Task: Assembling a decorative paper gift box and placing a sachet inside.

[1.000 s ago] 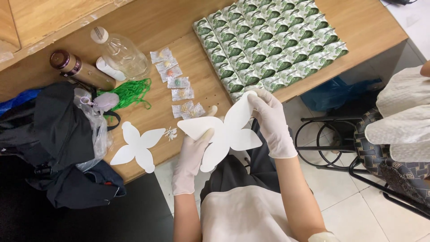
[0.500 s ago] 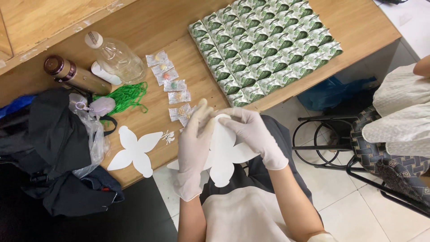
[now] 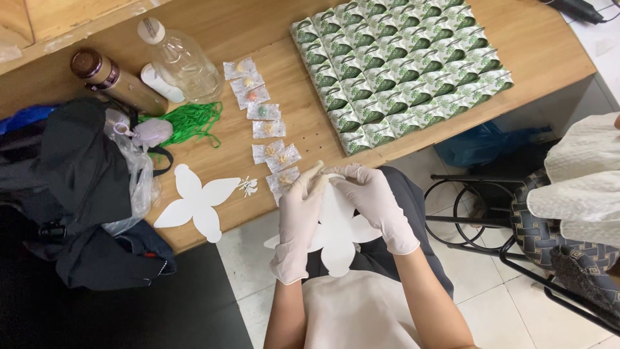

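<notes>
Head view: left hand (image 3: 298,223), right hand (image 3: 374,203) closed, pinching white paper cutout (image 3: 339,236).

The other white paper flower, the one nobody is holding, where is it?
In the head view the flat white cutout lies on the wooden table near its front edge, left of the gloved left hand, beside the clear plastic bag.

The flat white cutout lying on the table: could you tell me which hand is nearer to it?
Left. The left hand is just right of the flat white cutout, off the table edge; the right hand is farther right. Both hold another white cutout.
</notes>
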